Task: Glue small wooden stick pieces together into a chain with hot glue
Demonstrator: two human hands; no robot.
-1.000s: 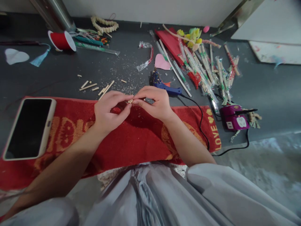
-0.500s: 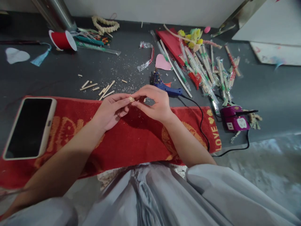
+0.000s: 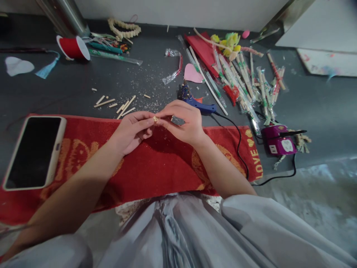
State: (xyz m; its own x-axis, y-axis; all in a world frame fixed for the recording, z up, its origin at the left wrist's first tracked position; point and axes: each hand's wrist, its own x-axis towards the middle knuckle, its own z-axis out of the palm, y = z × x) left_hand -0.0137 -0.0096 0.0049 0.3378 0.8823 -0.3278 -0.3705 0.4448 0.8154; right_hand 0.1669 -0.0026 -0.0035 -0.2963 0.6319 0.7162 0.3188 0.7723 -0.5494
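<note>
Both hands meet over the far edge of a red towel (image 3: 156,167). My left hand (image 3: 132,130) pinches a small pale wooden piece (image 3: 155,119) at its fingertips. My right hand (image 3: 184,123) touches the same piece with thumb and forefinger and holds a small grey metal blade-like thing (image 3: 177,120) against its fingers. Short cut wooden sticks (image 3: 122,106) and sawdust lie on the dark table (image 3: 69,89) just beyond the hands.
A phone (image 3: 33,150) lies on the towel's left end. A blue glue gun (image 3: 195,104) with a black cord sits behind my right hand. Wrapped chopsticks (image 3: 245,85), a purple power strip (image 3: 277,139), a red cup (image 3: 73,48) and a pink paper heart (image 3: 192,73) are scattered about.
My left hand has turned palm-up and drawn its fingers back slightly. My right hand has shifted a little, and the grey metal thing now shows in its fingers.
</note>
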